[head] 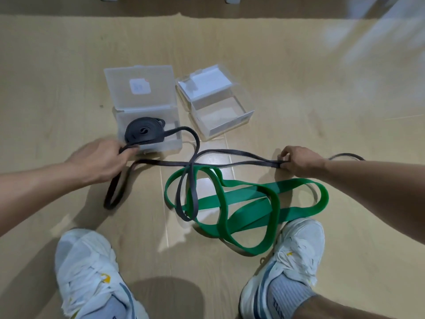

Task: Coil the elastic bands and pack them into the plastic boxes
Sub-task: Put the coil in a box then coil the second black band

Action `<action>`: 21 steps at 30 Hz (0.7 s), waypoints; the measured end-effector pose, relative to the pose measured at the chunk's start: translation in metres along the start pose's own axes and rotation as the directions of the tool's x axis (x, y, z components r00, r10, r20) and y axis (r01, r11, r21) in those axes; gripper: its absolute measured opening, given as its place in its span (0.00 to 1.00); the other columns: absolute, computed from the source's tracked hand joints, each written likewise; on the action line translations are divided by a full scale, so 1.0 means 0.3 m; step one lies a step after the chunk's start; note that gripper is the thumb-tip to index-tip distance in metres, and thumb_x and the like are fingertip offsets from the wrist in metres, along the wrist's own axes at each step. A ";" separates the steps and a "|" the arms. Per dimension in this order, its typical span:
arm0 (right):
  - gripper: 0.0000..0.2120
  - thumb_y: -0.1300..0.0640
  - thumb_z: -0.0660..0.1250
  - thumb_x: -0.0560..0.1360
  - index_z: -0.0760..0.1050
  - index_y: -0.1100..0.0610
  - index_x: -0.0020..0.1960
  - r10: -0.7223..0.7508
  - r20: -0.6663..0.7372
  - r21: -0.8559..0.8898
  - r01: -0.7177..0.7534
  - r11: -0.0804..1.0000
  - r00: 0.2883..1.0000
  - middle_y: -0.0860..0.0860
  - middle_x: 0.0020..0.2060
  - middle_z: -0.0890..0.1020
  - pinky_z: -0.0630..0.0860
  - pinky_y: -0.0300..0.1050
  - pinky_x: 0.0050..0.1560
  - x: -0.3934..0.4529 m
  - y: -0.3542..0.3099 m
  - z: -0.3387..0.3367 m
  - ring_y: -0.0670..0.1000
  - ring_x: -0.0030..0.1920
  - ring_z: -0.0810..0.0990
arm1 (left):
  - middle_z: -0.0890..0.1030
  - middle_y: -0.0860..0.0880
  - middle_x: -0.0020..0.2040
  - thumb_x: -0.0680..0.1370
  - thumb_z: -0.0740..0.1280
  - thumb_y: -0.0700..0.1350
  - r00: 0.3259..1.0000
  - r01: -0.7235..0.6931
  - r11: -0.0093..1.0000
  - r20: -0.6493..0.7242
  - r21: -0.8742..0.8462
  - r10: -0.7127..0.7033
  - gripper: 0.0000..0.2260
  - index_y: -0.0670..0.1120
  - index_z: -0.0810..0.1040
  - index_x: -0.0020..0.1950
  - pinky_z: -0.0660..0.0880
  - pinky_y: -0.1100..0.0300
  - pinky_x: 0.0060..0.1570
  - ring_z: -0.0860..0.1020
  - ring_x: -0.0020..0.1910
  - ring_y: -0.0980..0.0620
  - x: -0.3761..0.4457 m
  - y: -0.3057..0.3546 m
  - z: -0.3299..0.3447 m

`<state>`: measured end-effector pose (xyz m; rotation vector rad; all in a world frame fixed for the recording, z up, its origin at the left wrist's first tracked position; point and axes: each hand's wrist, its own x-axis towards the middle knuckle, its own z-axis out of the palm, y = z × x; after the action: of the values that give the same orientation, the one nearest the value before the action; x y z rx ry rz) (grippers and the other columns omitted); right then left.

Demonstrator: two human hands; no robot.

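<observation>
The left hand (101,160) grips the black band (230,161) beside the box (161,143) holding its coil; the right hand (299,161) pinches the band's far stretch, above the green band (248,201).

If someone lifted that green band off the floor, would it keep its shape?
Probably not. The green band sprawls in loose, overlapping loops, so it would likely droop and untwist. A dark band lies across it and might drag along.
</observation>
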<state>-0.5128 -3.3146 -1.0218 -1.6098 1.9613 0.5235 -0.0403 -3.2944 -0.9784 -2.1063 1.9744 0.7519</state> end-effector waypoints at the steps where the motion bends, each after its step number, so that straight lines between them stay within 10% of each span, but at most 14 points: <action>1: 0.12 0.49 0.65 0.81 0.74 0.51 0.63 -0.005 0.011 -0.047 0.006 0.999 1.000 0.54 0.54 0.82 0.76 0.49 0.46 -0.003 0.000 0.015 0.55 0.49 0.79 | 0.80 0.42 0.37 0.83 0.52 0.63 1.000 -0.007 0.999 -0.020 0.036 0.008 0.25 0.47 0.76 0.40 0.73 0.51 0.39 0.78 0.38 0.40 0.006 -0.021 -0.001; 10: 0.08 0.48 0.77 0.72 0.82 0.52 0.45 -0.044 0.033 0.234 0.035 0.972 0.998 0.48 0.42 0.84 0.71 0.40 0.34 -0.035 0.053 -0.036 0.48 0.42 0.79 | 0.84 0.48 0.41 0.82 0.64 0.53 0.996 0.027 0.995 0.083 -0.094 -0.019 0.11 0.52 0.80 0.44 0.79 0.50 0.49 0.81 0.42 0.45 0.054 -0.102 0.032; 21: 0.05 0.47 0.70 0.78 0.76 0.45 0.46 -0.236 0.110 -0.118 0.248 0.962 0.966 0.47 0.54 0.80 0.74 0.42 0.49 -0.070 0.093 -0.012 0.49 0.50 0.78 | 0.83 0.50 0.30 0.83 0.60 0.59 0.987 -0.064 0.965 0.126 -0.255 0.099 0.19 0.49 0.82 0.42 0.75 0.52 0.41 0.79 0.32 0.48 0.012 -0.053 0.039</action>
<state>-0.5378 -3.2948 -1.0068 -1.8398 1.6605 0.6280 -0.0279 -3.2906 -0.9936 -2.0462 1.9929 1.1853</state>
